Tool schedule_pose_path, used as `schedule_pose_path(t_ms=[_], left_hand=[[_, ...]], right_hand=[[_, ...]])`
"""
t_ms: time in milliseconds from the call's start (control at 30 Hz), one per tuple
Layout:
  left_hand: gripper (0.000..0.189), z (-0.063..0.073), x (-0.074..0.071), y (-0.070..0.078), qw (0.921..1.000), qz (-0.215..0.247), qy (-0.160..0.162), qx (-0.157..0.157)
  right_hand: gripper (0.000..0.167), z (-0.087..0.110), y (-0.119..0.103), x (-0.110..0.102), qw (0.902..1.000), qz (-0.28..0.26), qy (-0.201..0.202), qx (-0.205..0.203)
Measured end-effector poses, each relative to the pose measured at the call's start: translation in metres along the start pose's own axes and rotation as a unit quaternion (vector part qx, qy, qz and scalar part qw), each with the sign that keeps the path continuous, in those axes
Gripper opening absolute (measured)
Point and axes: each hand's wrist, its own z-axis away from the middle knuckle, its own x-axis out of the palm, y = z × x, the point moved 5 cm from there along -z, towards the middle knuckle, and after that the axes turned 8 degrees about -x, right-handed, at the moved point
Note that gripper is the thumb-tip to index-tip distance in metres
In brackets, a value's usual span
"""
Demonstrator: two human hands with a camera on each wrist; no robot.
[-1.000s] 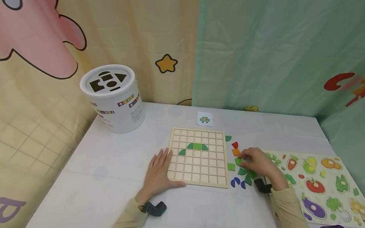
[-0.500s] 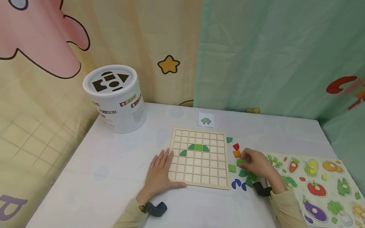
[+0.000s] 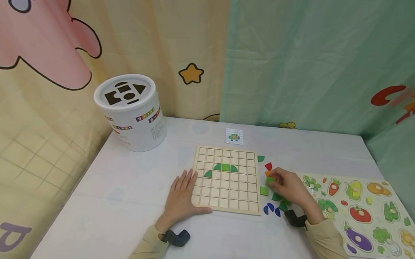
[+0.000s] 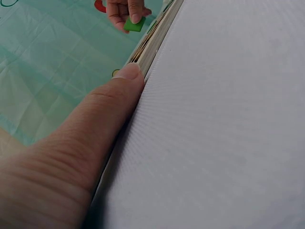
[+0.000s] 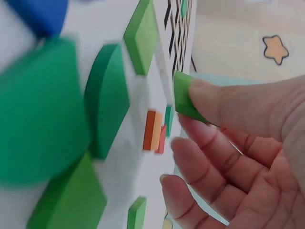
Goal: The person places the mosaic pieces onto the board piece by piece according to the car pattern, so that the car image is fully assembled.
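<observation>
Across a gap right of the board [image 3: 219, 190], pinching green tile [image 5: 182, 98] in right hand [image 3: 290, 187], with left hand [image 3: 181, 200] spread along board's left edge.

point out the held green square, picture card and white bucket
Held green square [image 5: 182, 93]: right wrist view, broad face
Picture card [image 3: 234, 137]: head view, printed picture
White bucket [image 3: 133, 119]: head view, side wall

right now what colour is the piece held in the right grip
Bright green; the piece shows best in the right wrist view.
</observation>
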Motion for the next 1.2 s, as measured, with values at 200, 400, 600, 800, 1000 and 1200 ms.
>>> schedule_pose_path(t_ms=[200, 400, 600, 800, 1000, 1200], left_hand=[[0.124, 0.0, 0.002, -0.001, 1.0, -0.006, -0.001, 0.0], [0.124, 0.0, 0.002, -0.001, 1.0, -0.006, -0.002, -0.001], [0.124, 0.0, 0.001, -0.001, 1.0, -0.002, 0.001, 0.001], [0.124, 0.0, 0.001, -0.001, 1.0, -0.005, 0.001, 0.002], [0.124, 0.0, 0.0, 0.0, 1.0, -0.002, 0.0, 0.001], [0.124, 0.0, -0.001, 0.0, 1.0, -0.004, 0.001, 0.001]], right_hand=[[0.015, -0.009, -0.015, 0.008, 0.9996, -0.011, 0.003, -0.025], [0.013, -0.021, -0.029, 0.02, 0.9988, -0.016, -0.011, -0.044], [0.013, -0.037, -0.045, 0.033, 0.9978, -0.02, -0.024, -0.059], [0.015, -0.051, -0.056, 0.05, 0.9972, -0.016, -0.033, -0.066], [0.016, -0.063, -0.065, 0.064, 0.9974, -0.023, -0.037, -0.058], [0.018, -0.073, -0.075, 0.071, 0.9981, -0.02, -0.027, -0.052]])
